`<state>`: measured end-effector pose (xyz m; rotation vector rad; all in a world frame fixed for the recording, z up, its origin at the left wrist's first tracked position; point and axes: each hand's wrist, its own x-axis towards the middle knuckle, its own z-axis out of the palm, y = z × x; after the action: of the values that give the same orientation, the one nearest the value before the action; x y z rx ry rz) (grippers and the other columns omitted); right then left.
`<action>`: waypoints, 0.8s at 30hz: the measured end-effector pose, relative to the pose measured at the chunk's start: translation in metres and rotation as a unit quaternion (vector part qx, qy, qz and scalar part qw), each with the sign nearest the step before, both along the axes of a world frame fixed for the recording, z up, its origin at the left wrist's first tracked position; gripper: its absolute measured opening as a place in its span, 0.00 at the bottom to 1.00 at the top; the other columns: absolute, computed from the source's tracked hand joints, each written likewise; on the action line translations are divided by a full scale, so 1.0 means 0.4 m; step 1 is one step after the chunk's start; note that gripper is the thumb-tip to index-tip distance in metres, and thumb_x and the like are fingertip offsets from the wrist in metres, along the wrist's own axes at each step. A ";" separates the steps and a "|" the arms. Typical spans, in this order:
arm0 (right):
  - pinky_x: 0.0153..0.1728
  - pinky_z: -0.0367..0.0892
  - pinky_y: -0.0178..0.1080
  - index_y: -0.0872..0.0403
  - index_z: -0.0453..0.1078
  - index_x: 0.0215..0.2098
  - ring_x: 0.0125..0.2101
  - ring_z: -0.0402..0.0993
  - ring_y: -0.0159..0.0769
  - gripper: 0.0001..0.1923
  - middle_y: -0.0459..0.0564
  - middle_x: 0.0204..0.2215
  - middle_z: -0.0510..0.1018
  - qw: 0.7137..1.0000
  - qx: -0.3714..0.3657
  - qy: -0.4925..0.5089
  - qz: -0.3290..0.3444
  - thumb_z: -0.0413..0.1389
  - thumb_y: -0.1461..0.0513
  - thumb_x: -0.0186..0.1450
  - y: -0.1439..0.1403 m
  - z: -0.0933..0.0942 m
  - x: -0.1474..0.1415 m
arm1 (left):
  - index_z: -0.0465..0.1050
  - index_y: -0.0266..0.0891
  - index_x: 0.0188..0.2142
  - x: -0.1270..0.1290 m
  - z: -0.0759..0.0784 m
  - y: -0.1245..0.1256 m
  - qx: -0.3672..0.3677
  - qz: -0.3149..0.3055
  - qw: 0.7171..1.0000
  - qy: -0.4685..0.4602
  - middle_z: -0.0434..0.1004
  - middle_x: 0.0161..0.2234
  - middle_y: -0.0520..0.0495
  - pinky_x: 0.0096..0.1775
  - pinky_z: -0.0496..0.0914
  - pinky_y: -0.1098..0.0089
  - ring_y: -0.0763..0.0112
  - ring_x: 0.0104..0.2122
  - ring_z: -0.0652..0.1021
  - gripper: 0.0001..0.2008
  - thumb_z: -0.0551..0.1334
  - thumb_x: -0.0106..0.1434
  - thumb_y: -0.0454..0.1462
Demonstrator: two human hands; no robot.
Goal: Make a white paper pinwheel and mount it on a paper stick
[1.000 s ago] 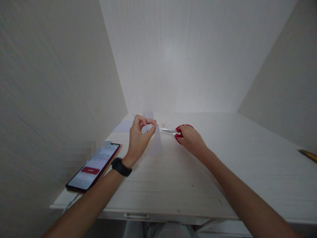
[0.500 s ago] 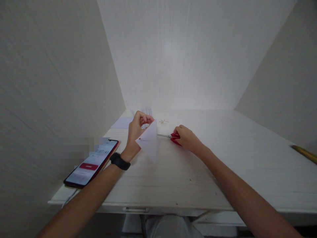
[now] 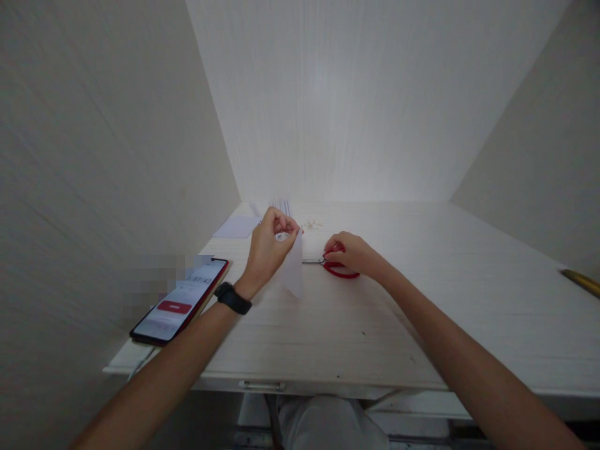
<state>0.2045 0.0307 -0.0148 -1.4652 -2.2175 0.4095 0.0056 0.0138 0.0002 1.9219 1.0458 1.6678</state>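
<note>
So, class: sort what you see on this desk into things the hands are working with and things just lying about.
In use:
left hand pinching the white paper piece
right hand on the red scissors

Lying about:
phone
paper sheet
small scraps
gold object

Head view, downward (close) over desk (image 3: pixel 422 325)

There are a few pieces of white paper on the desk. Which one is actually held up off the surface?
The folded white paper pinched in the left hand, hanging by the scissors. The flat sheet and the lined sheets lie on the desk behind.
</note>
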 end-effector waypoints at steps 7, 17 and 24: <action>0.35 0.67 0.34 0.58 0.71 0.34 0.33 0.73 0.32 0.17 0.54 0.35 0.77 0.966 -0.078 0.231 0.089 0.45 0.55 0.67 -0.012 0.020 -0.027 | 0.55 0.41 0.28 0.002 -0.009 -0.004 -0.021 0.033 0.997 0.063 0.71 0.28 0.53 0.36 0.68 0.70 0.73 0.30 0.75 0.10 0.59 0.54 0.31; 0.34 0.68 0.36 0.57 0.70 0.34 0.33 0.73 0.34 0.24 0.53 0.33 0.77 0.924 -0.176 0.314 0.130 0.49 0.45 0.62 -0.029 0.016 -0.038 | 0.58 0.40 0.29 0.011 -0.024 -0.001 -0.043 0.027 0.995 0.083 0.70 0.26 0.54 0.31 0.68 0.73 0.75 0.26 0.74 0.09 0.60 0.52 0.31; 0.28 0.64 0.33 0.57 0.69 0.30 0.26 0.68 0.30 0.22 0.48 0.27 0.74 0.927 -0.175 0.311 0.116 0.52 0.46 0.59 -0.027 0.008 -0.037 | 0.59 0.40 0.29 0.014 -0.025 -0.003 -0.034 0.015 0.996 0.076 0.70 0.26 0.54 0.30 0.69 0.73 0.76 0.26 0.74 0.09 0.60 0.52 0.30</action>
<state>0.1897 0.0200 -0.0115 -1.0165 -1.8420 1.2184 0.0113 0.0126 -0.0099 2.0233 1.1794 1.5007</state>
